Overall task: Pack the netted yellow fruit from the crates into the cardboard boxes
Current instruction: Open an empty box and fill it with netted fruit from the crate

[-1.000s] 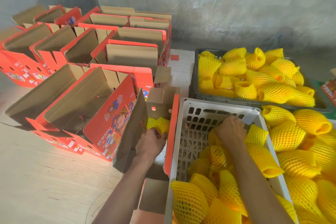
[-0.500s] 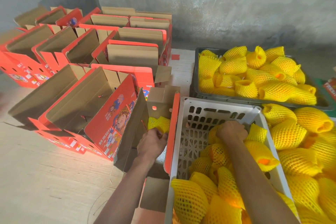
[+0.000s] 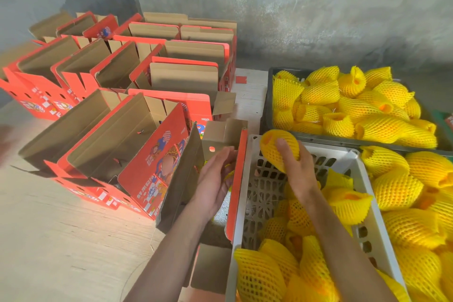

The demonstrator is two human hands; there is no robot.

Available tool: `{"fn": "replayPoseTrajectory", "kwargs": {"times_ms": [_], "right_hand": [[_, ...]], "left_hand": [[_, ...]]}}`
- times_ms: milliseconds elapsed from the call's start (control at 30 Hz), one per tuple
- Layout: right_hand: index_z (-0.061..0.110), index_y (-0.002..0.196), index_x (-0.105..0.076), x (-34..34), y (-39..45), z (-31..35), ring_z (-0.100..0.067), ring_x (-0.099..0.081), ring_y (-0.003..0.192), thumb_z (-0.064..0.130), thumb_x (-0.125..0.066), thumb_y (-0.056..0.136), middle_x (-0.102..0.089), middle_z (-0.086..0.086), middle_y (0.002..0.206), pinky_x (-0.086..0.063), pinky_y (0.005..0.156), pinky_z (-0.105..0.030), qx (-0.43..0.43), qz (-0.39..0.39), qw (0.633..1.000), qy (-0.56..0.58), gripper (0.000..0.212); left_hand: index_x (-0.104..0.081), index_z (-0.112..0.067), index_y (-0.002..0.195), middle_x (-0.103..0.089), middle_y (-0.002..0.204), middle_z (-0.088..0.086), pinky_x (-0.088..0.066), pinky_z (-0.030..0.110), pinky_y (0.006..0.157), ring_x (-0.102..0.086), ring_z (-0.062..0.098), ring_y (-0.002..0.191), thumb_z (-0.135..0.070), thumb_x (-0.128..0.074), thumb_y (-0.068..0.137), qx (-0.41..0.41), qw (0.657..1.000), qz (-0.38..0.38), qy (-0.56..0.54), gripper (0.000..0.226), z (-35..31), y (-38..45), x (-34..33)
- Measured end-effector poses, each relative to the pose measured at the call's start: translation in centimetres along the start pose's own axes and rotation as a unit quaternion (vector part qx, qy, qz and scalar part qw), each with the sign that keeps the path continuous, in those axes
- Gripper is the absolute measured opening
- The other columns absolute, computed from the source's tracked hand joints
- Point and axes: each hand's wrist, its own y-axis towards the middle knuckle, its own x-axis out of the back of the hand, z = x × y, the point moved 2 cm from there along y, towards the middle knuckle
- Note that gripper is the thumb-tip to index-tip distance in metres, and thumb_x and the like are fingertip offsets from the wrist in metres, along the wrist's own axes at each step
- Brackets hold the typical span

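A netted fruit is being gripped by the right hand above the white crate, just right of the open box, where the left hand is being held spread.

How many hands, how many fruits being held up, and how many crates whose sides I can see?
hands: 2, the left hand and the right hand
netted fruit held up: 1
crates with sides showing: 2, the white crate and the dark crate
Total: 5
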Motion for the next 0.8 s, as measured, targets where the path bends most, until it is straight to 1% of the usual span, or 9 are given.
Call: {"fn": "replayPoseTrajectory", "kwargs": {"times_ms": [100,200,267,333,400,500,600,700,800], "right_hand": [[0.037,0.144,-0.047,-1.7,-1.1,1.9,-0.002,-0.067,0.11,0.071,-0.065,0.088,-0.067,0.019,0.121,-0.056,0.079,-0.014,0.101,0.065,0.992,0.042,0.069],[0.055,0.146,-0.038,-3.3,-1.3,2.0,0.005,-0.045,0.134,0.077,-0.063,0.085,-0.046,0.033,0.142,-0.047,0.103,-0.022,0.131,0.147,0.979,-0.052,0.069],[0.051,0.146,-0.044,-3.2,-0.9,1.3,0.009,-0.041,0.137,0.077,-0.052,0.092,-0.046,0.031,0.147,-0.042,0.109,-0.027,0.107,0.137,0.984,-0.048,0.061],[0.038,0.139,-0.056,-2.0,-0.1,-0.1,0.006,-0.054,0.124,0.072,-0.045,0.097,-0.059,0.023,0.136,-0.05,0.105,-0.032,0.056,0.076,0.993,-0.074,0.055],[0.03,0.129,-0.064,-0.4,1.1,-2.1,-0.004,-0.061,0.114,0.063,-0.048,0.1,-0.065,0.013,0.127,-0.055,0.098,-0.037,0.021,0.032,0.974,-0.222,0.046],[0.018,0.14,-0.054,1.0,2.0,-5.6,-0.029,-0.05,0.134,0.05,-0.057,0.1,-0.053,-0.009,0.146,-0.046,0.111,-0.049,-0.075,0.037,0.869,-0.487,0.051],[0.007,0.146,-0.043,1.3,2.4,-7.1,-0.04,-0.041,0.139,0.043,-0.063,0.097,-0.04,-0.024,0.15,-0.038,0.113,-0.05,-0.201,0.052,0.8,-0.563,0.063],[0.009,0.139,-0.05,0.8,2.5,-7.7,-0.034,-0.051,0.131,0.041,-0.059,0.1,-0.053,-0.016,0.141,-0.04,0.111,-0.046,-0.218,0.103,0.75,-0.616,0.051],[0.016,0.128,-0.062,0.6,2.6,-8.4,-0.025,-0.059,0.122,0.034,-0.059,0.101,-0.063,-0.006,0.129,-0.042,0.108,-0.039,-0.2,0.135,0.751,-0.615,0.033]], "left_hand": [[-0.069,-0.018,0.119,-0.072,0.121,0.008,-0.056,0.04,0.089,-0.07,0.017,0.102,-0.041,-0.055,0.104,-0.004,0.999,0.032,-0.03,0.031,-0.2,0.0,-0.8],[-0.062,-0.016,0.137,-0.063,0.137,0.015,-0.044,0.048,0.111,-0.061,0.027,0.126,-0.053,-0.046,0.105,0.014,0.996,0.043,-0.073,0.052,0.1,0.0,-0.5],[-0.053,-0.014,0.147,-0.053,0.148,0.021,-0.032,0.052,0.12,-0.048,0.036,0.139,-0.064,-0.045,0.1,0.037,0.99,0.05,-0.129,0.07,0.2,-0.1,-0.2],[-0.053,-0.014,0.148,-0.053,0.148,0.021,-0.042,0.052,0.112,-0.053,0.037,0.133,-0.068,-0.047,0.097,0.056,0.978,0.052,-0.193,0.075,0.2,-0.1,0.5],[-0.059,-0.012,0.142,-0.063,0.133,0.021,-0.056,0.049,0.091,-0.065,0.038,0.114,-0.065,-0.052,0.094,0.068,0.961,0.028,-0.266,0.072,0.2,0.2,1.1],[-0.059,-0.009,0.139,-0.065,0.127,0.023,-0.059,0.054,0.087,-0.068,0.041,0.109,-0.056,-0.059,0.092,0.093,0.942,-0.066,-0.315,0.067,0.8,1.1,2.2],[-0.057,-0.009,0.138,-0.067,0.118,0.022,-0.06,0.059,0.081,-0.069,0.04,0.099,-0.057,-0.061,0.093,0.21,0.937,-0.157,-0.229,0.066,1.5,1.9,2.7],[-0.061,-0.01,0.127,-0.069,0.092,0.021,-0.062,0.048,0.056,-0.068,0.034,0.074,-0.057,-0.054,0.097,0.278,0.933,-0.18,-0.14,0.056,2.8,2.0,3.2],[-0.066,-0.008,0.105,-0.073,0.075,0.02,-0.058,0.042,0.052,-0.071,0.033,0.058,-0.053,-0.051,0.099,0.269,0.937,-0.195,-0.109,0.048,3.4,1.9,3.2]]}}
